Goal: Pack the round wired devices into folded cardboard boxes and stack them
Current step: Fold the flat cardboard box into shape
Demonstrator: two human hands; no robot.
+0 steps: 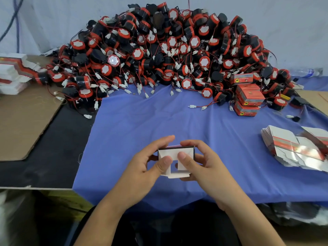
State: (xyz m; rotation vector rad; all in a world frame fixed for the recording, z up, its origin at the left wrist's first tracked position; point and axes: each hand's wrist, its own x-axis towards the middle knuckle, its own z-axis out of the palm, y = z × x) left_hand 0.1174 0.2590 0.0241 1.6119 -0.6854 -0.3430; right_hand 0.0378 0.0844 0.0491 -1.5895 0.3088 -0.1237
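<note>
White card, the grip: your left hand (147, 166) and right hand (204, 166) both hold one cardboard box (174, 151) low in the centre of the frame. Your fingers curl round its far side, and each thumb presses a white end flap inward.
Box end: the open end faces you with both side flaps folded in. A longer flap juts out along the near bottom edge, not yet tucked. You cannot tell from here whether a device is already inside.
Step in hand: it looks like you are closing this end.
Doing it well: keep both thumbs flat on the side flaps so they stay level. Squeeze the walls only enough to keep the box square. Then swing the long flap over and slide its tongue in without creasing it. If a device is inside, keep its wire and plug clear of the fold.
Under your hands: the blue cloth (142, 121), with nothing else close to the box.
Supply: the pile of round wired devices (168, 50) fills the upper centre. They are red and black, and their white plugs trail onto the cloth.
Stack: the packed red boxes (248, 100) sit at the right foot of the pile, well apart from your hands.
Blanks: one sheaf of flat box blanks (292, 148) lies at mid right, and more flat blanks (14, 73) lie at the upper left edge.
</note>
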